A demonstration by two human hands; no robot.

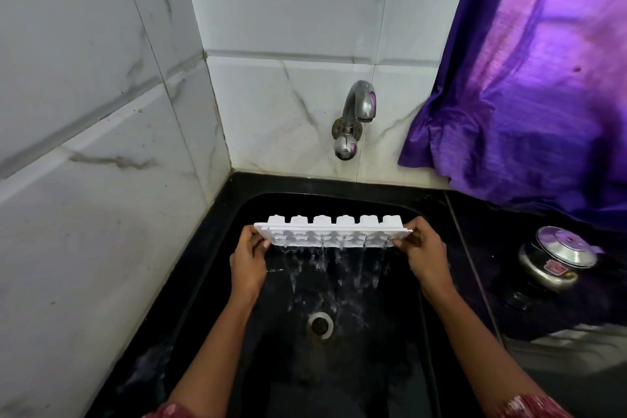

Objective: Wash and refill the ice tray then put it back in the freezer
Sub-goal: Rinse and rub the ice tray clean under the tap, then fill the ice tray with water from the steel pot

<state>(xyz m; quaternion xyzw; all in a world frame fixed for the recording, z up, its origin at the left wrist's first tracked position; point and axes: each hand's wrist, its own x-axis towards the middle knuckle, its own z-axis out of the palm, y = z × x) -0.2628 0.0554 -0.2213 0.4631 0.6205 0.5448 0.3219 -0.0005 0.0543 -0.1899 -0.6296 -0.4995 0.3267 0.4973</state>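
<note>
A white ice tray (330,231) is held over the black sink (339,366), tipped toward me so its cups' undersides point up and away. Water streams from its near edge down into the basin. My left hand (249,260) grips the tray's left end and my right hand (424,254) grips its right end. The metal tap (354,115) sticks out of the tiled back wall above the tray; no water runs from its spout.
The drain (320,325) lies in the basin floor below the tray. A purple curtain (529,78) hangs at the right. A steel lidded pot (556,258) stands on the black counter to the right. Marble-tiled walls close in the left and the back.
</note>
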